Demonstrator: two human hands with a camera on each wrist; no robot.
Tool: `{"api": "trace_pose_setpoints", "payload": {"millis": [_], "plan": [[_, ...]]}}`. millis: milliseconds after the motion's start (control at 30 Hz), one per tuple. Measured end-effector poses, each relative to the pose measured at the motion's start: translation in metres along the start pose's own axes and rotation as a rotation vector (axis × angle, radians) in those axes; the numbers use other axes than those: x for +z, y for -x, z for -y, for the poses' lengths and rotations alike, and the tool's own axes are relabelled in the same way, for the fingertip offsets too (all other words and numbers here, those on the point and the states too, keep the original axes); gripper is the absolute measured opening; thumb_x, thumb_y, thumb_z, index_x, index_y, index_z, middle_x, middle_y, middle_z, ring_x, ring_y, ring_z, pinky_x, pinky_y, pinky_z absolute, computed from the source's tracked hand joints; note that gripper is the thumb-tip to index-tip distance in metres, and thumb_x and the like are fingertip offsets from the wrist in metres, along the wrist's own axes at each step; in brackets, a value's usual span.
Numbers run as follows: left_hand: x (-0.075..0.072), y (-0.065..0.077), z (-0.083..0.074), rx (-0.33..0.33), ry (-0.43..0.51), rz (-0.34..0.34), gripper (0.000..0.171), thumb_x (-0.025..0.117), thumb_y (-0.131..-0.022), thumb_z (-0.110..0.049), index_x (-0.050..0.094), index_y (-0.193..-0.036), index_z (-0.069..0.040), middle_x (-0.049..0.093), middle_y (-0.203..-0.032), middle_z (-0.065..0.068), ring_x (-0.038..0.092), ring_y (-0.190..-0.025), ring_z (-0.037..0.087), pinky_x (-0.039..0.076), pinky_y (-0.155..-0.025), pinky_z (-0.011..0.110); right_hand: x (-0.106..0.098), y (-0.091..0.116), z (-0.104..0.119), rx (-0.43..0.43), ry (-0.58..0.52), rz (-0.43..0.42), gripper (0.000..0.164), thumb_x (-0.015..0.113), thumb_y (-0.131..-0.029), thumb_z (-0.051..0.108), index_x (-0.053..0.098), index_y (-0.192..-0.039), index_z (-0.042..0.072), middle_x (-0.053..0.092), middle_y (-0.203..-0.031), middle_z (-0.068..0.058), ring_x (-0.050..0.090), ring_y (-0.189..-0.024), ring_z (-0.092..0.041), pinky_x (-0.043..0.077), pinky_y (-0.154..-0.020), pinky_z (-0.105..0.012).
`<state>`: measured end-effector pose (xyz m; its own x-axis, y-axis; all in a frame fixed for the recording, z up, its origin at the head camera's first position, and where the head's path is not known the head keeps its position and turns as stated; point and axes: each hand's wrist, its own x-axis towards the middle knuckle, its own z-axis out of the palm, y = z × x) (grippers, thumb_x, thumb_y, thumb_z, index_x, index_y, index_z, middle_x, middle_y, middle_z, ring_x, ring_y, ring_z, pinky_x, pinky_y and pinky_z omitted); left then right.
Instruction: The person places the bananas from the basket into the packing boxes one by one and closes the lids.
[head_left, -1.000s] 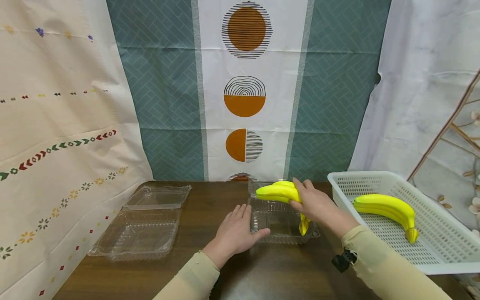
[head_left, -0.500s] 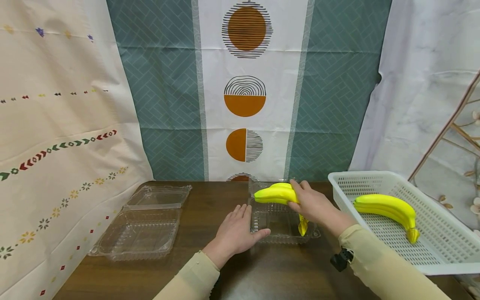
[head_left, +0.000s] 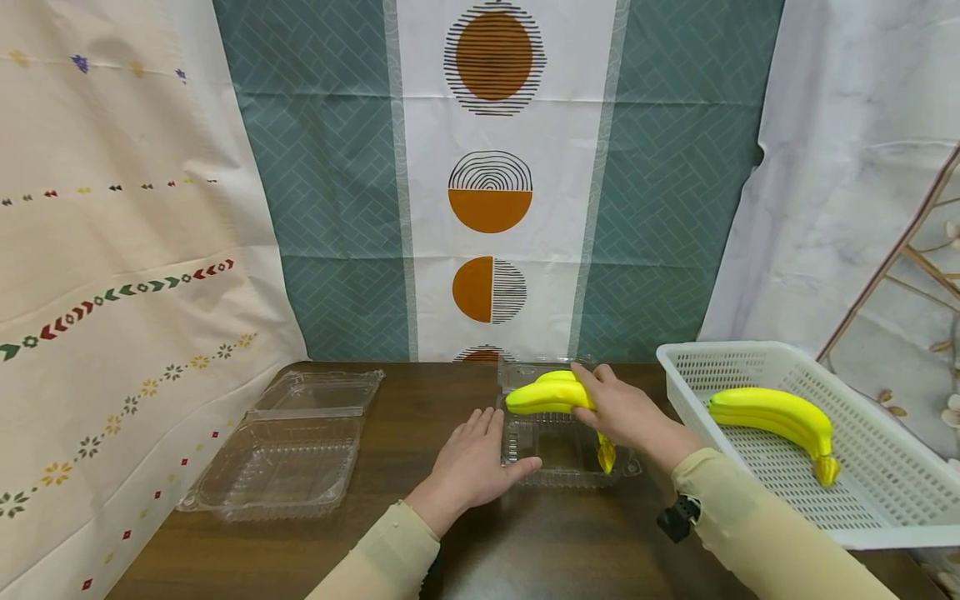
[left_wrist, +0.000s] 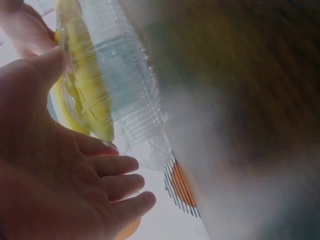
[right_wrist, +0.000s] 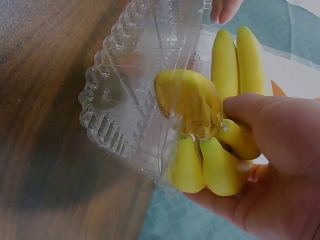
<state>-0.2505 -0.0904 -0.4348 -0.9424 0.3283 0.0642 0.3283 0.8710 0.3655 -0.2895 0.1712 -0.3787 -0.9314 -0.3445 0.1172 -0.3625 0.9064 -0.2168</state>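
Observation:
My right hand (head_left: pixel 626 410) grips a bunch of yellow toy bananas (head_left: pixel 546 397), holding it over an opened clear plastic clamshell box (head_left: pixel 555 477). The tips point left, and the stem end hangs by the box's right side. In the right wrist view the thumb lies across the bananas (right_wrist: pixel 227 172), and the stem end is at the box rim. My left hand (head_left: pixel 474 465) rests against the left side of that box, fingers straight. The left wrist view shows the fingers (left_wrist: pixel 122 182) beside the clear wall (left_wrist: pixel 132 85), with bananas seen through it.
Another opened clear clamshell box (head_left: pixel 281 467) stands on the brown table (head_left: pixel 420 400) to the left. A white perforated basket (head_left: pixel 870 536) at the right holds a second banana bunch (head_left: pixel 776 417). A patterned curtain (head_left: pixel 341 208) hangs behind the table.
My right hand has shifted slightly left and down with the banana bunch, bringing it lower over the box. The left hand has stayed at the box's side.

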Motion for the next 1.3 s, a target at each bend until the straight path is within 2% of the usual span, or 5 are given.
{"api": "trace_pose_setpoints", "payload": {"millis": [967, 1300], "plan": [[-0.001, 0.0, 0.0, 0.003, 0.021, 0.0, 0.11, 0.063, -0.099, -0.079, 0.037, -0.17, 0.001, 0.036, -0.176, 0.02, 0.03, -0.164, 0.039, 0.029, -0.131, 0.056, 0.006, 0.0, -0.007, -0.032, -0.055, 0.013, 0.08, 0.078, -0.106, 0.029, 0.038, -0.17, 0.005, 0.054, -0.125, -0.017, 0.057, -0.08, -0.021, 0.055, -0.071, -0.037], [-0.002, 0.001, -0.001, 0.002, 0.021, 0.004, 0.111, 0.063, -0.099, -0.079, 0.037, -0.17, 0.001, 0.036, -0.176, 0.021, 0.031, -0.164, 0.039, 0.029, -0.131, 0.055, 0.005, 0.001, -0.01, -0.093, -0.056, -0.009, 0.076, 0.079, -0.106, 0.028, 0.042, -0.168, 0.005, 0.054, -0.121, -0.015, 0.055, -0.076, -0.02, 0.052, -0.068, -0.038]]}}
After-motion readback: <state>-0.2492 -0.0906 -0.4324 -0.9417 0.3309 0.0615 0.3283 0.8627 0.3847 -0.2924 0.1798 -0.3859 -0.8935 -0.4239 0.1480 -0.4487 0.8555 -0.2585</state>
